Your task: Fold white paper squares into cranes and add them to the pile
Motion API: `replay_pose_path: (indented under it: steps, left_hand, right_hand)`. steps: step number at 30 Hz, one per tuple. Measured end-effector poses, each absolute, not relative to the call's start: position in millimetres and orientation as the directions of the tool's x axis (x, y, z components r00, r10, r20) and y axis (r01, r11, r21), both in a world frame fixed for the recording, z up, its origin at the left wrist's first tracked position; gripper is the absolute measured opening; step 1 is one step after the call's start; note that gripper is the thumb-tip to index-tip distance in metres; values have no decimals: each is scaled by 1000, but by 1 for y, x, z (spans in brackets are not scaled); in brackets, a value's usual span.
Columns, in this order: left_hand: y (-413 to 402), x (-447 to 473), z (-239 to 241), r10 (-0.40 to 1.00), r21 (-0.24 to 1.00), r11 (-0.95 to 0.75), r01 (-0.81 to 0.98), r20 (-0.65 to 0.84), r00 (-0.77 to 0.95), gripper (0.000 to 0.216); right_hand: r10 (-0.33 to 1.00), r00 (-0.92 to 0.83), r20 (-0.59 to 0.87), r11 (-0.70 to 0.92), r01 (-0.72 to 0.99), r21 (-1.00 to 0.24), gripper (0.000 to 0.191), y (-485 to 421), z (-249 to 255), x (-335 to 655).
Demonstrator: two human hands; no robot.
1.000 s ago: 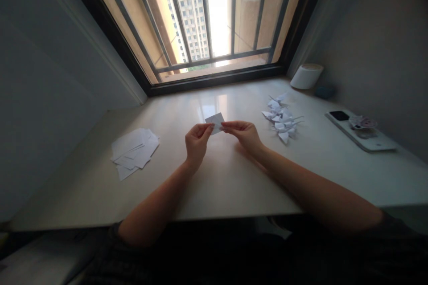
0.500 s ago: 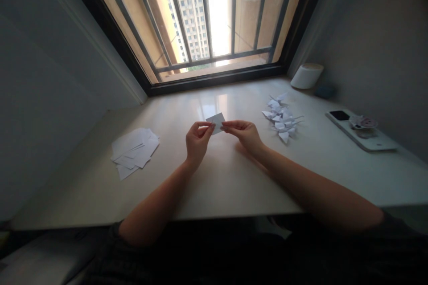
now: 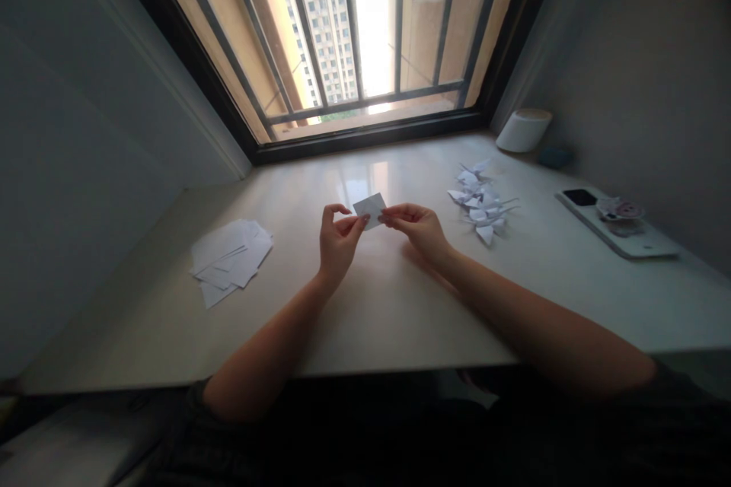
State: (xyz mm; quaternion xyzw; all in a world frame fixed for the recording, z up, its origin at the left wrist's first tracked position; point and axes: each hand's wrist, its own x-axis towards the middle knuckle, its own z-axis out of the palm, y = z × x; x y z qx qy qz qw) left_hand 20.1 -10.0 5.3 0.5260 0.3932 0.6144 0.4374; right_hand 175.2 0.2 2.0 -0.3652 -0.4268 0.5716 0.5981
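A small folded square of paper (image 3: 370, 208) is held up above the table between my two hands, one corner pointing up. My right hand (image 3: 419, 228) pinches its right edge between thumb and fingers. At the lower left, my left hand (image 3: 338, 242) has its thumb on the paper, while its index finger is raised and curled off the sheet. The other left fingers are mostly hidden behind. On the table to the right of my right hand lies a cluster of folded white paper cranes (image 3: 483, 202). Loose white paper sheets (image 3: 231, 255) lie in a fanned pile to the left.
The white table (image 3: 354, 319) runs up to a barred window (image 3: 371, 138). At the right lies a white phone (image 3: 620, 224) with a round ornate grip on it. A white cylinder (image 3: 524, 129) and a small dark bluish object (image 3: 555, 157) stand by the right wall.
My left index finger has lifted off the paper and curled upward, while the thumb moved slightly right along it. My right hand and the paper have barely moved.
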Motion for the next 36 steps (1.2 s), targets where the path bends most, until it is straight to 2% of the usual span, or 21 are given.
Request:
replay_pose_path:
  steps: [4,22,30,36]
  left_hand:
    - [-10,22,5,967,957,-253,-140,249,-47,50]
    - [-6,20,4,995,956,-100,-276,93,-35,47]
    - [-7,19,7,995,971,-95,-221,88,-44,42]
    - [-8,21,2,977,965,-213,-154,208,-49,32]
  right_hand:
    - [994,-23,107,91,-361,-928,25,0,2,176]
    - [993,-36,115,97,-325,-941,30,-1,3,176]
    - [994,3,107,104,-291,-951,34,4,0,177]
    - [993,24,117,119,-293,-949,39,5,-3,176]
